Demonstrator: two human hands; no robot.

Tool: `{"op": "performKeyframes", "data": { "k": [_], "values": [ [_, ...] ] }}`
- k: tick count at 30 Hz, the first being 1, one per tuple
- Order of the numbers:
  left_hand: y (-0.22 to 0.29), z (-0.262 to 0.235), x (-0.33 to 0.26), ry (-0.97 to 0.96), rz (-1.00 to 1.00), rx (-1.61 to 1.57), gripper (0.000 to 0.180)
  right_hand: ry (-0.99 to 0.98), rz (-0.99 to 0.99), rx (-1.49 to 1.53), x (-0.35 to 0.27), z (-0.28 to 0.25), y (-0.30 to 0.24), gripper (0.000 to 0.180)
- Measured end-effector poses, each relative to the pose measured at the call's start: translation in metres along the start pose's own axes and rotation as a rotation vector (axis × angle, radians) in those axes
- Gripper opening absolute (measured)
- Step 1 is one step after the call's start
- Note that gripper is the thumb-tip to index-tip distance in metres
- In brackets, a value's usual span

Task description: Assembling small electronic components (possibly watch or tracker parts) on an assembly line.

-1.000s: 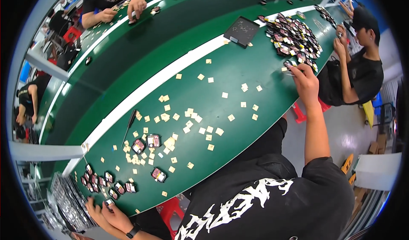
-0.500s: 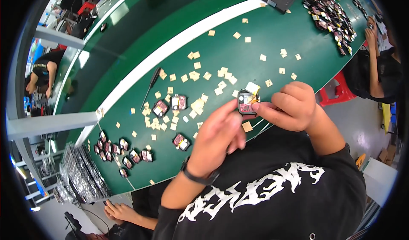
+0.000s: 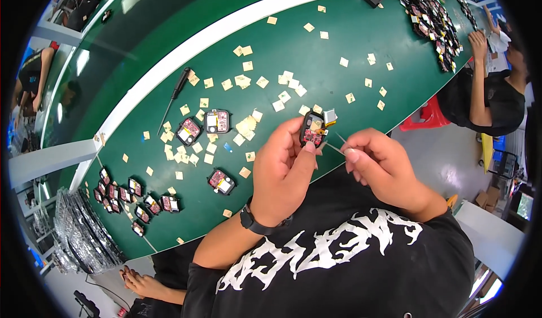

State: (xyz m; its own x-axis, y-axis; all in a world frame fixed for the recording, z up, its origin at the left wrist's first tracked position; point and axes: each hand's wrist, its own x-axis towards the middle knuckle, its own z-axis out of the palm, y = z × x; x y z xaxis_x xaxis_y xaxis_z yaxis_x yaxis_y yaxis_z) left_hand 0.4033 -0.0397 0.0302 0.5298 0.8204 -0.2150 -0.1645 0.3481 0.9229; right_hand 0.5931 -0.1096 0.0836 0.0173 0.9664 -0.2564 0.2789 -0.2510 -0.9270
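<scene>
A: State the condition of the fingers.
B: The left hand [image 3: 282,168] grips a black rounded-rectangular case with a red circuit board [image 3: 312,130] at its lower part. The right hand [image 3: 379,163] pinches thin silver metal tweezers [image 3: 336,148] between thumb and fingers; the prongs stand apart.
A: Position of the prongs?
B: Just beside the case's right side. Contact cannot be determined.
A: What adjoins the case?
B: A small silver square piece [image 3: 329,116] with a yellow edge, at its upper right corner. The case is held over the near side of the green table [image 3: 310,55].
A: And beyond?
B: Beige paper squares [image 3: 262,82] lie scattered leftward and forward. Farther left, a black-handled screwdriver [image 3: 180,84] lies near two similar cases [image 3: 217,121]. A dense pile of black-cased units [image 3: 432,24] occupies the far right.
</scene>
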Motion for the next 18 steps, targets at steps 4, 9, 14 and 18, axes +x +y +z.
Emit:
{"op": "performKeyframes", "data": {
  "k": [4,9,14,18],
  "values": [
    [-0.007,-0.002,-0.003,0.028,0.098,0.119,0.036,-0.044,0.293,0.408,0.002,0.007,0.001,0.014],
    [-0.007,-0.003,-0.004,0.129,0.305,0.358,0.033,-0.023,0.38,0.546,0.005,0.016,-0.002,0.015],
    [-0.011,-0.002,-0.004,0.141,0.466,0.568,0.034,-0.016,0.51,0.563,0.007,0.015,-0.008,0.014],
    [-0.013,-0.001,-0.004,0.121,0.565,0.67,0.038,0.003,0.553,0.542,0.005,0.014,-0.009,0.015]
  ]
}}
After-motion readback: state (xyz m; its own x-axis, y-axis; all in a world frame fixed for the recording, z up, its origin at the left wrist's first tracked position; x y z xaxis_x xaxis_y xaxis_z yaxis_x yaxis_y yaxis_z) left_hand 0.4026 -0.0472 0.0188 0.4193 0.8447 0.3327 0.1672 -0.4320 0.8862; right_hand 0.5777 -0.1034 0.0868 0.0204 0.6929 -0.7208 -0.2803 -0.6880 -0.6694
